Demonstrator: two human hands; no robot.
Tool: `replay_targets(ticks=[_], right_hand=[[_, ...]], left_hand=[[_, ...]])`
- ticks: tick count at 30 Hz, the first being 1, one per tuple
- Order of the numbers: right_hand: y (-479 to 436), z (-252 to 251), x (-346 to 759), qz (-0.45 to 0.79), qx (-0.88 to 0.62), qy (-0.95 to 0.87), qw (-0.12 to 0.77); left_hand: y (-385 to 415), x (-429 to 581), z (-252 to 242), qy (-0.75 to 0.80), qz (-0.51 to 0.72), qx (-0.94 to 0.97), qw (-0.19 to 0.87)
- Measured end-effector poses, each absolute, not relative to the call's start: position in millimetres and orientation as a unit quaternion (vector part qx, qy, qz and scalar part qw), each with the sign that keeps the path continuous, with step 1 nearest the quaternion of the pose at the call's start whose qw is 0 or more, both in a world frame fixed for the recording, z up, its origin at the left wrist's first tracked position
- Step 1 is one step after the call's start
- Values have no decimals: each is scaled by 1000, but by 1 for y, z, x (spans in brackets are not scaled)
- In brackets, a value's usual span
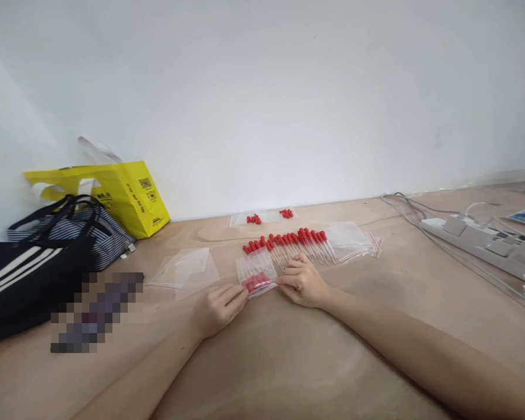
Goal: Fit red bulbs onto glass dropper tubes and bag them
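A clear zip bag (254, 266) with several red-capped droppers (257, 282) inside lies on the table between my hands. My left hand (221, 306) pinches its near left corner, fingers closed. At the bag's near right corner, my right hand (304, 282) is closed on the edge between thumb and fingers. Just beyond, loose droppers with red bulbs and clear stems (306, 239) lie in a row, bulbs pointing away from me. The stems' near ends come close to my right hand, and the bag partly covers a few on the left.
Flat clear bags lie left (186, 271) and right (352, 239) of the row. Filled bags (269, 217) rest by the wall. At left are a yellow bag (146, 198), a black bag (30, 286) and a blurred dark item (97, 315). A power strip (481, 242) with cables stands right.
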State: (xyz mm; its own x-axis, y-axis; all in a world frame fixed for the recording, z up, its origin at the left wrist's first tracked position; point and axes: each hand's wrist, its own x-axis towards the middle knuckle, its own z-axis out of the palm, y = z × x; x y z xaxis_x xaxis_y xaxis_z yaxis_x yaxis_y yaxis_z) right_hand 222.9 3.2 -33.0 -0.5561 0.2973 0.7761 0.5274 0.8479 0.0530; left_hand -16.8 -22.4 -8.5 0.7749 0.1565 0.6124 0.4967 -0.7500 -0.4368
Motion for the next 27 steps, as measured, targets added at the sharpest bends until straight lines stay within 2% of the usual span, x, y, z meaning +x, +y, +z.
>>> replay_targets(ticks=[5, 11, 27], right_hand=[[1, -27, 223, -201, -222, -869, 394], [1, -25, 220, -292, -161, -862, 382], [-4, -25, 210, -280, -168, -847, 419]], left_hand=[[-23, -18, -7, -158, -272, -883, 348], [-26, -15, -1, -130, -295, -881, 345], [-23, -9, -2, -149, -308, -888, 306]])
